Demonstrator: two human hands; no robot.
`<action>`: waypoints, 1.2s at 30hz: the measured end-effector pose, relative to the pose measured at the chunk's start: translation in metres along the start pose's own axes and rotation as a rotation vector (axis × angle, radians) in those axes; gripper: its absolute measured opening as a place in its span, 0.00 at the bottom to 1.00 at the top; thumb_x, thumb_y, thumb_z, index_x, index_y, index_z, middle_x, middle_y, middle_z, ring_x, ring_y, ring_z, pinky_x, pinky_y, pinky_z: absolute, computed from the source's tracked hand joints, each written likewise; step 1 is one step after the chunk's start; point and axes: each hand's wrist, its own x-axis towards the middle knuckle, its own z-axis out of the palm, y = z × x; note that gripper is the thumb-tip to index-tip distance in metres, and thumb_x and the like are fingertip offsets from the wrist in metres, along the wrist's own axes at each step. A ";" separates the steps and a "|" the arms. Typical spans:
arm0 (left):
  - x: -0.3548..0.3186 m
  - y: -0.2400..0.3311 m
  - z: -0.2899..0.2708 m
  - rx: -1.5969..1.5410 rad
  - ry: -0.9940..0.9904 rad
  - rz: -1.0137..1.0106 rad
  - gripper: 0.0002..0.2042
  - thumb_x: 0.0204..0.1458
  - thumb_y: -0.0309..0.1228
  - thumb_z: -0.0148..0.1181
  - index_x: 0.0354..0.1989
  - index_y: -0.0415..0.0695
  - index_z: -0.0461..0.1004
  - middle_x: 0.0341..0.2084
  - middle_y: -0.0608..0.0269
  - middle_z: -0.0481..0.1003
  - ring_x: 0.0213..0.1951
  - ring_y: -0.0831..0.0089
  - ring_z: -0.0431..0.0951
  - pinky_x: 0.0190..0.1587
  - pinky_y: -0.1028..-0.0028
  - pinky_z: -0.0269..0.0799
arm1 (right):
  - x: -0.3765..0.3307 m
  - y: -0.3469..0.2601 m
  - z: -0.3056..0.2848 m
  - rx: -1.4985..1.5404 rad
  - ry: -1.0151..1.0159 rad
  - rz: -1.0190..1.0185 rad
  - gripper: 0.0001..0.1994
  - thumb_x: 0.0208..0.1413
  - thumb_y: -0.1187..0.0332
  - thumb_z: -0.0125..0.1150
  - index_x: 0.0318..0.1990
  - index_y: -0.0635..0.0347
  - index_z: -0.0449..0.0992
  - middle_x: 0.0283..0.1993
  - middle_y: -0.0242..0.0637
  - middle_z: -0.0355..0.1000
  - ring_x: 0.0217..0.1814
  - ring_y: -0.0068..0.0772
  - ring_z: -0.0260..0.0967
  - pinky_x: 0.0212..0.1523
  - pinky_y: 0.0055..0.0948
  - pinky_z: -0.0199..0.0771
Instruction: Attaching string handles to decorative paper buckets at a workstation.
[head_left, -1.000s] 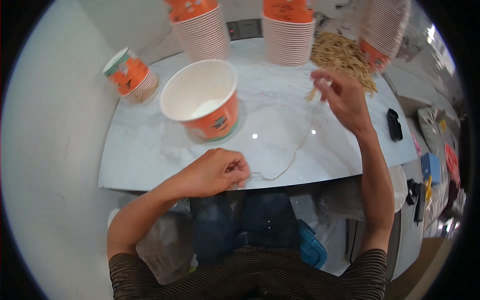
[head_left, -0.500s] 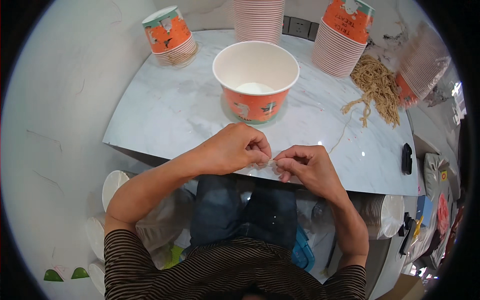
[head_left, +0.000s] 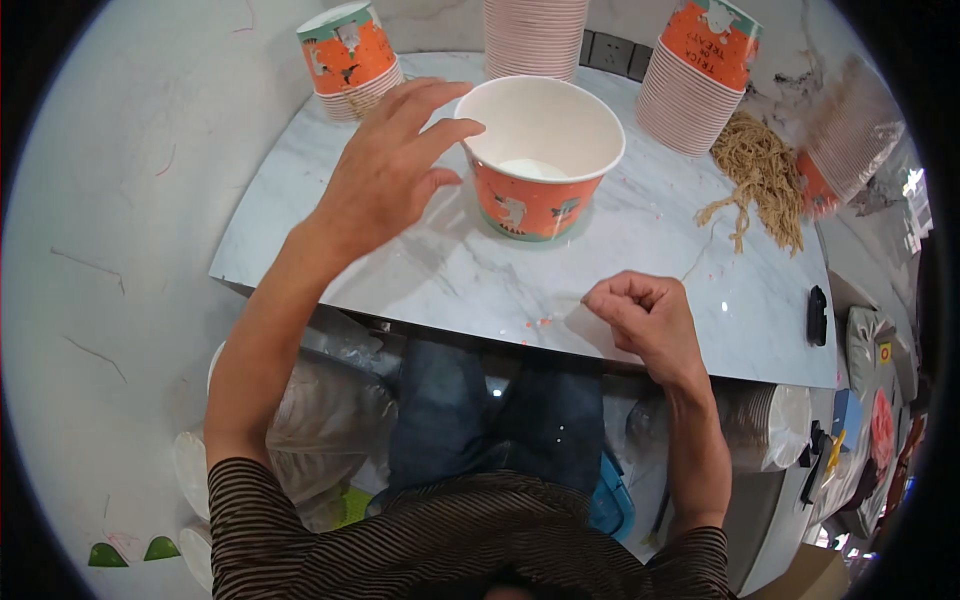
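A large orange-and-green paper bucket [head_left: 540,205] with a white inside stands upright on the table. My left hand [head_left: 395,165] is open at its left side, fingers spread and fingertips overlapping the rim; whether they touch it I cannot tell. Nearer the front edge, my right hand [head_left: 648,318] is closed in a pinch, with a tiny bit of tan string showing at its fingertips. A thin strand of string [head_left: 697,262] trails from behind that hand up toward a tangled heap of tan strings [head_left: 757,175] at the right.
Nested buckets stand upside down at the back left [head_left: 350,60] and back right [head_left: 695,75], with a tall stack [head_left: 535,40] between them. A plastic-wrapped stack [head_left: 850,140] is at the far right. A small black object [head_left: 817,315] lies near the table's right edge.
My hands have come apart from their shared pinch at the table's front edge. The left has opened and moved up to the bucket; the right has shifted slightly right, still closed.
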 end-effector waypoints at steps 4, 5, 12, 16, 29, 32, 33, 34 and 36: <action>0.005 -0.009 0.011 -0.001 -0.125 0.108 0.14 0.47 0.24 0.73 0.44 0.43 0.81 0.41 0.60 0.82 0.52 0.55 0.79 0.59 0.59 0.75 | 0.000 -0.005 0.014 0.077 0.095 -0.062 0.08 0.62 0.69 0.70 0.37 0.66 0.83 0.22 0.21 0.69 0.18 0.09 0.53 0.18 0.16 0.48; 0.006 -0.004 0.011 -0.016 -0.176 0.076 0.12 0.49 0.26 0.73 0.42 0.42 0.81 0.37 0.60 0.82 0.47 0.55 0.81 0.57 0.60 0.76 | 0.000 -0.004 0.014 0.097 0.114 -0.091 0.07 0.61 0.69 0.71 0.37 0.66 0.84 0.22 0.20 0.68 0.18 0.09 0.53 0.18 0.17 0.47; 0.006 0.059 0.006 -0.527 -0.236 -0.265 0.13 0.53 0.23 0.70 0.48 0.40 0.81 0.31 0.56 0.83 0.30 0.64 0.84 0.39 0.71 0.80 | -0.006 0.000 0.025 0.062 0.375 -0.264 0.07 0.59 0.73 0.73 0.41 0.67 0.85 0.20 0.12 0.60 0.21 0.05 0.49 0.23 0.15 0.44; 0.008 0.073 0.000 -0.443 -0.319 -0.278 0.21 0.52 0.22 0.72 0.55 0.41 0.77 0.30 0.57 0.84 0.32 0.67 0.86 0.39 0.72 0.82 | -0.003 0.003 0.039 -0.027 0.473 -0.485 0.05 0.58 0.76 0.73 0.40 0.67 0.85 0.19 0.12 0.53 0.21 0.06 0.45 0.23 0.16 0.43; 0.011 0.086 0.005 -0.450 -0.342 -0.348 0.24 0.51 0.22 0.73 0.57 0.43 0.75 0.33 0.56 0.86 0.37 0.66 0.88 0.43 0.71 0.84 | 0.011 0.005 0.051 -0.203 0.571 -0.734 0.05 0.56 0.75 0.74 0.39 0.65 0.85 0.16 0.16 0.50 0.19 0.08 0.44 0.20 0.19 0.43; 0.011 0.087 0.004 -0.433 -0.347 -0.341 0.24 0.51 0.23 0.73 0.58 0.44 0.75 0.33 0.57 0.86 0.37 0.66 0.89 0.43 0.71 0.84 | 0.013 0.005 0.050 -0.233 0.590 -0.759 0.05 0.56 0.75 0.74 0.39 0.65 0.85 0.16 0.17 0.50 0.18 0.08 0.45 0.20 0.19 0.43; 0.011 0.087 0.003 -0.438 -0.347 -0.347 0.24 0.51 0.23 0.73 0.58 0.44 0.75 0.32 0.57 0.86 0.36 0.66 0.88 0.42 0.72 0.83 | 0.013 0.005 0.050 -0.233 0.592 -0.758 0.05 0.56 0.75 0.74 0.39 0.65 0.85 0.16 0.17 0.50 0.18 0.08 0.45 0.20 0.19 0.43; 0.011 0.087 0.004 -0.443 -0.347 -0.353 0.24 0.51 0.24 0.73 0.58 0.44 0.75 0.32 0.57 0.86 0.36 0.66 0.88 0.42 0.72 0.83 | 0.012 0.006 0.049 -0.230 0.593 -0.747 0.05 0.55 0.76 0.74 0.38 0.65 0.85 0.16 0.17 0.51 0.18 0.09 0.45 0.20 0.19 0.43; 0.012 0.087 0.003 -0.440 -0.356 -0.356 0.24 0.51 0.24 0.73 0.58 0.44 0.75 0.32 0.57 0.86 0.36 0.67 0.88 0.42 0.72 0.83 | 0.012 0.005 0.049 -0.229 0.595 -0.735 0.05 0.55 0.76 0.74 0.38 0.64 0.85 0.16 0.17 0.51 0.18 0.09 0.45 0.19 0.19 0.44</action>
